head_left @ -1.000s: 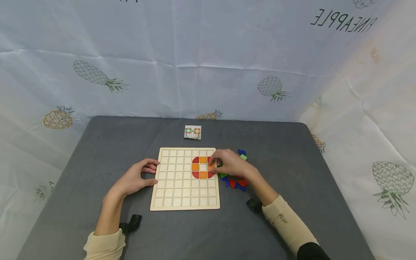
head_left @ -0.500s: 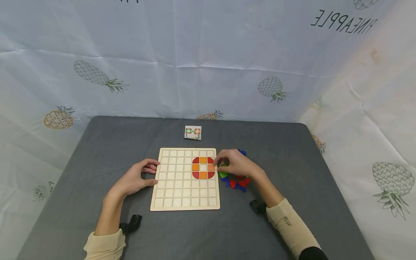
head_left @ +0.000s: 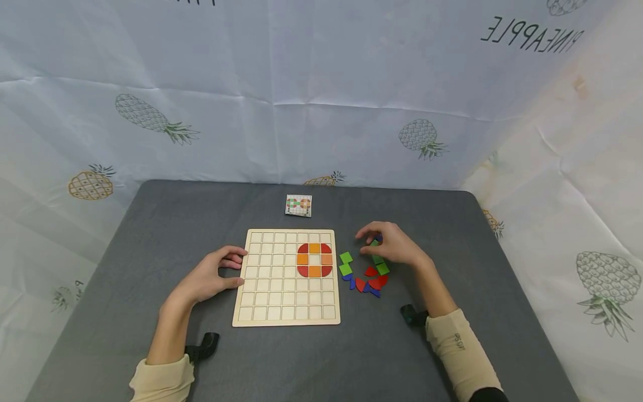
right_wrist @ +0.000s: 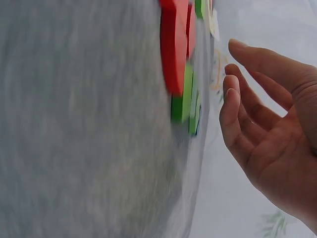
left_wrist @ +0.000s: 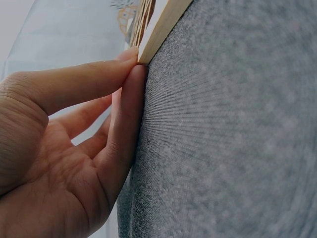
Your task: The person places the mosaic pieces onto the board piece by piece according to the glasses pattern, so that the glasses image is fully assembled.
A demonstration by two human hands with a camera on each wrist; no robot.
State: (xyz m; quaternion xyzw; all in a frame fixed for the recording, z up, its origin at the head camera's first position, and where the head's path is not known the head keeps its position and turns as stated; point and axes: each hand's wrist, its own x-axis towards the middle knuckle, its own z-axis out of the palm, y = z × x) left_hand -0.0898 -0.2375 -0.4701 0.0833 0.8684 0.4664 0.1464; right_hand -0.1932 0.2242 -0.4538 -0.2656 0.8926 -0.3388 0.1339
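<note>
A pale wooden grid board (head_left: pixel 273 298) lies on the table. On its right half, red rounded pieces (head_left: pixel 326 271) and orange squares (head_left: pixel 302 259) form a ring. My left hand (head_left: pixel 213 273) rests against the board's left edge, thumb and fingertips touching the rim apart from each other; the left wrist view has the thumb (left_wrist: pixel 94 82) at the wooden edge. Right of the board, my right hand (head_left: pixel 394 244) hovers over green squares (head_left: pixel 383 268). In the right wrist view its fingers (right_wrist: pixel 233 111) are loosely bent, apart from the thumb, holding nothing.
Loose red pieces (head_left: pixel 374 283), blue pieces (head_left: pixel 374 292) and more green squares (head_left: pixel 345 258) lie beside the board's right edge. A small printed pattern card (head_left: pixel 298 205) lies behind the board on the grey tabletop (head_left: pixel 281 363). A pineapple-print curtain (head_left: pixel 321 84) hangs behind.
My right hand has left the board's orange piece on the right side of the ring and moved right, over the loose pieces. The left hand has stayed at the board's edge.
</note>
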